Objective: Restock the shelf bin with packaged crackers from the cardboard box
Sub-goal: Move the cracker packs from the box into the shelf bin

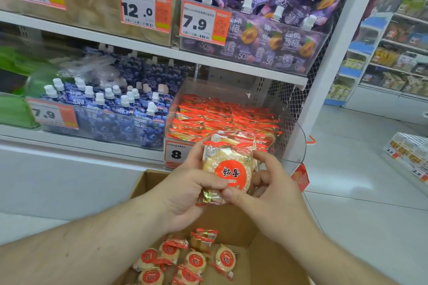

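Red-and-clear plastic wrapping encloses the round, sesame-speckled cracker pack (pixel 228 170) held upright between both hands, above the open brown cardboard box (pixel 234 220) and just in front of the clear acrylic shelf bin (pixel 298 143). The left hand (pixel 185 192) grips the pack's left edge, its fingers (pixel 196 152) curled behind the wrapper and its thumb pressed on the lower front. The right hand (pixel 271 190) pinches the pack's lower right corner between thumb and forefinger, the remaining fingers curled behind the pack. The pack's red circular label faces the camera, its characters upside down. In the box below lie more wrapped crackers of the same kind (pixel 185 259), loosely scattered on the cardboard bottom. The bin is filled with rows of red-wrapped cracker packs (pixel 222 118) and bears an orange-and-white price tag (pixel 177 154), partly hidden by the left hand. Just left of the bin stands a bin of blue spouted pouches with white caps (pixel 120 109). On the shelf above lie purple spouted pouches (pixel 266 18), behind a price tag reading 7.9 (pixel 203 22). A pale tiled floor (pixel 361 180) extends to the right.
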Demonstrator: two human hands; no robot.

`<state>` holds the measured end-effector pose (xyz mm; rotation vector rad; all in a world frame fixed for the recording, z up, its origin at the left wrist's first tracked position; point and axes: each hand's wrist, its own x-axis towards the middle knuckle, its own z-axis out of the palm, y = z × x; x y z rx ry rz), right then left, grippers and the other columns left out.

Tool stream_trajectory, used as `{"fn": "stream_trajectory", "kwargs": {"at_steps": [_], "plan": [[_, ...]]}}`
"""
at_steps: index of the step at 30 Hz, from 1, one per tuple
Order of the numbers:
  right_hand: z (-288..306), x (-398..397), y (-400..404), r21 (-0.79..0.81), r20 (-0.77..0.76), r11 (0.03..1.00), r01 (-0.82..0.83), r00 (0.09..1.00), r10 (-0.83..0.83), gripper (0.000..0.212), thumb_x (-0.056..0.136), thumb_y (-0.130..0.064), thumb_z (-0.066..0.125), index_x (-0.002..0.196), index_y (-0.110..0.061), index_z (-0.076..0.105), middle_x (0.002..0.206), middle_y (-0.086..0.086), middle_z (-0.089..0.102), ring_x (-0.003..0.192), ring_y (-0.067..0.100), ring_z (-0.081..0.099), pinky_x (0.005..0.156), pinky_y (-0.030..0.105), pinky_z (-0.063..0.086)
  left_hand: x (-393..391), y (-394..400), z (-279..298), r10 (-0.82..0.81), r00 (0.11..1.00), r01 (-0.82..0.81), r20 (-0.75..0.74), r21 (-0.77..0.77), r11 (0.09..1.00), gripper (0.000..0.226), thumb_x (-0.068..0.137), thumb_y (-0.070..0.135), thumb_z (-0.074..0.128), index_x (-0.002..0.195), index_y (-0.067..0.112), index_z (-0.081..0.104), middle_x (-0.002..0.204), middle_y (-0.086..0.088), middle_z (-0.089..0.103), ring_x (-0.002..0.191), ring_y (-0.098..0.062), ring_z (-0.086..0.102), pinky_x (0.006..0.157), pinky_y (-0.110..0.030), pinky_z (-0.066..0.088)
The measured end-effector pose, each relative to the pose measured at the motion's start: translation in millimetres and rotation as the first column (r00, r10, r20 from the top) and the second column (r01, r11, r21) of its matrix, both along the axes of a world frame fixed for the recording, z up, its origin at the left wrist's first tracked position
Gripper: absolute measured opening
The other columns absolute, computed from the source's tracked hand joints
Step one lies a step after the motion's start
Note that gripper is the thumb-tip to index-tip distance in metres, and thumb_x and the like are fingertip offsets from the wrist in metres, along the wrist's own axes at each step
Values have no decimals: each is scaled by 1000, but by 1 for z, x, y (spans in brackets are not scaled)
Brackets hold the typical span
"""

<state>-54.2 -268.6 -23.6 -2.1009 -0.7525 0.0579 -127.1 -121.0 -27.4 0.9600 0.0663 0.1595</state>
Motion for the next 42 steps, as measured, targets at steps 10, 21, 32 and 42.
{"fn": "stream_trajectory", "kwargs": {"at_steps": [10, 21, 32, 42], "plan": [[11, 3, 0, 322, -304, 947, -1, 947, 104, 33, 69, -13, 83, 95, -9, 63, 73, 13, 66, 68, 20, 61, 68, 33, 53, -2, 15, -2, -26, 1000, 26, 4, -39, 999, 73, 61, -12, 58, 128, 17, 56, 127, -24, 60, 116, -43, 58, 100, -56, 42], [59, 44, -32, 710, -539, 682, 175, 758, 367, 48, 65, -6, 61, 111, -19, 62, 85, 7, 73, 67, 21, 70, 59, 37, 60, -1, 19, -3, 33, 996, -33, -87, -3, 999, 69, 79, -28, 44, 122, 25, 58, 118, -16, 65, 100, -32, 68, 77, -40, 59], [53, 44, -33, 588, -346, 798, -131, 851, 395, 61, 53, -33, 90, 110, -23, 70, 82, 6, 71, 71, 16, 69, 61, 27, 58, 3, 8, -8, 13, 993, -5, -120, 64, 998, 67, 81, -28, 46, 123, 24, 58, 115, -14, 66, 96, -28, 70, 81, -41, 59], [29, 29, -8, 608, -638, 744, 278, 729, 249, 10, 89, -18, 60, 83, -16, 52, 72, 1, 69, 62, 11, 62, 62, 26, 44, 6, -2, -10, 109, 987, -105, -121, 41, 994, 69, 79, -29, 48, 128, 21, 53, 121, -13, 65, 107, -28, 67, 85, -39, 57]]}}
